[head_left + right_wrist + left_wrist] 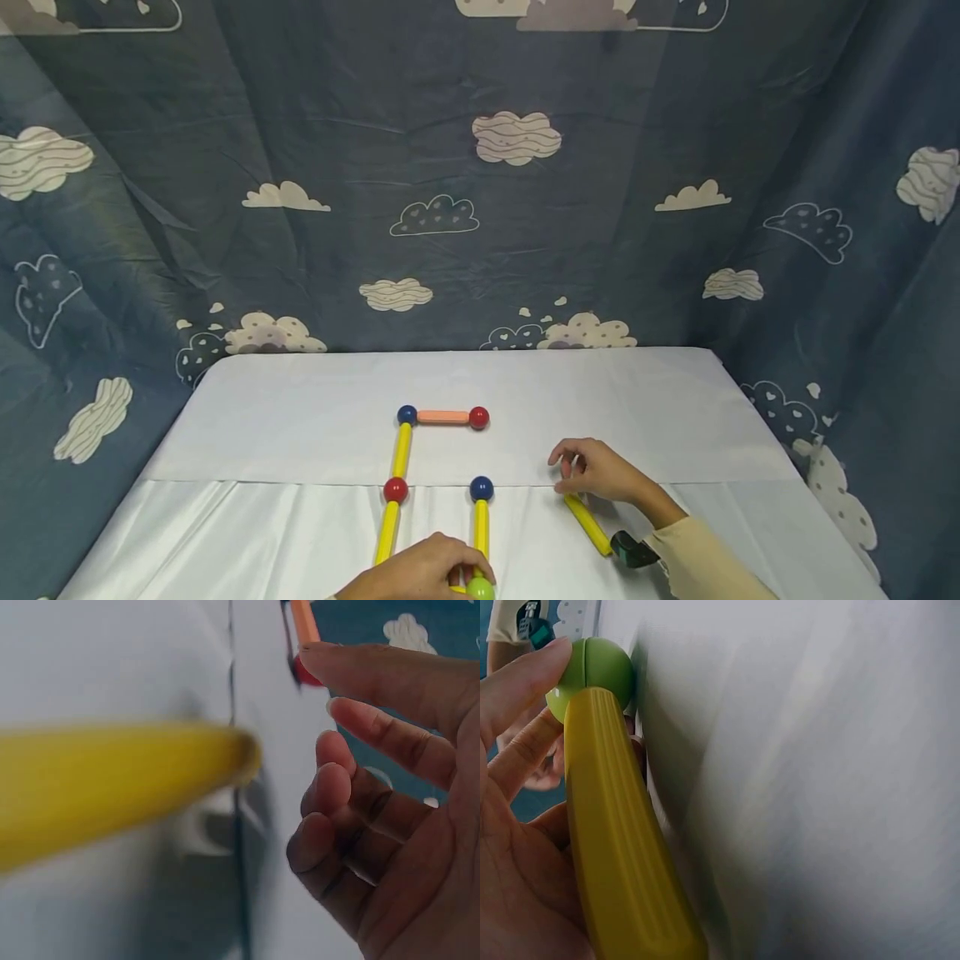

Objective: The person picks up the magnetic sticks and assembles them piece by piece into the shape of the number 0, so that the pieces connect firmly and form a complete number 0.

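Observation:
My left hand [427,567] pinches a lime-green ball [480,589] at the front of the table, thumb on one side and fingers on the other. A yellow ribbed stick [626,840] joins that ball and runs along the palm. Another yellow stick [482,529] reaches from near the green ball to a blue ball [482,488]. On the right, my right hand [603,473] is over the table with its fingers loosely bent. Close by it is a loose yellow stick [127,787], blurred, with a gap between its end and the fingertips in the right wrist view.
Behind the left hand, yellow sticks [402,450] link a red ball [395,490] and a blue ball [407,415]. An orange stick [442,417] continues to another red ball [478,418]. White cloth [315,417] covers the table; a dark cloud-patterned curtain [375,125] hangs behind.

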Available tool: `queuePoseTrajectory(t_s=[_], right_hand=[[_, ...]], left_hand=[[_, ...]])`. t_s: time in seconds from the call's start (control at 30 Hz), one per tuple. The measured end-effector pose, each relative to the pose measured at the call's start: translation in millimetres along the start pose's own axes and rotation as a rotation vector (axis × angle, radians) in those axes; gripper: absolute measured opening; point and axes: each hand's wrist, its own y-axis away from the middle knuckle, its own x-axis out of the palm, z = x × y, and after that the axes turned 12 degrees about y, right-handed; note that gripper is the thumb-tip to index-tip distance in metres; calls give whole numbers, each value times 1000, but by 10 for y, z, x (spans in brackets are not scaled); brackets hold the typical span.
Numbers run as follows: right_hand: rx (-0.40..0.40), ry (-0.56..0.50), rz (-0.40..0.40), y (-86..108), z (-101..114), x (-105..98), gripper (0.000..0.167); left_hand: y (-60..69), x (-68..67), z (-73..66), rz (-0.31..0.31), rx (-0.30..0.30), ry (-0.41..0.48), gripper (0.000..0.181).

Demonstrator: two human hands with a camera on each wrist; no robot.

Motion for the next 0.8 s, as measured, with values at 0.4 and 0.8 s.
queuePoseTrajectory(t_s=[0.4, 0.8], right_hand=[[59, 36, 18, 237, -102, 89, 39], [104, 30, -37, 129, -55, 135, 25]], left_hand=[[12, -2, -9, -9, -4, 0, 21], [10, 0, -7, -12, -14, 14, 21]])
